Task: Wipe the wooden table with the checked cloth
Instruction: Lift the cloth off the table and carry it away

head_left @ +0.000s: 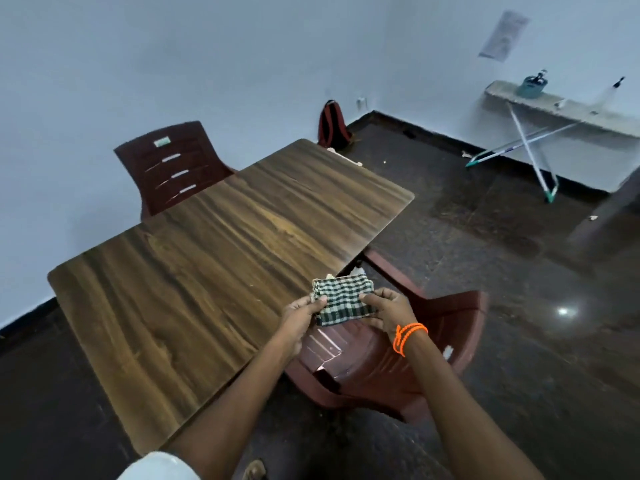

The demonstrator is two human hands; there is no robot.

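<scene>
Both my hands are up in front of me, sharing one folded checked cloth between them. From the head camera, my left hand has its thumb laid over the cloth's left edge with the fingers curled beneath, pinching it. My right hand does the same on the other side: thumb on top, fingers wrapped under, gripping the right edge. An orange cord bracelet loops round my right wrist.

The cloth, dark green and white check, folded into a thick pad, sits right at the near edge of the wooden table. Its far part overlaps the tabletop, its near part hangs out past the rim over the chair below. Whether it touches the wood or floats just above, I cannot tell.

Under my hands is a maroon plastic chair, pushed in close, its seat partly beneath the table. A second maroon chair stands at the far side, against the pale wall. Beyond the table's far corner a dark red backpack leans in the corner of the room. Off to the right, a folding ironing board stands by the wall with a small teal container on top, and a sheet of paper hangs on the wall above. The floor is dark and glossy.
</scene>
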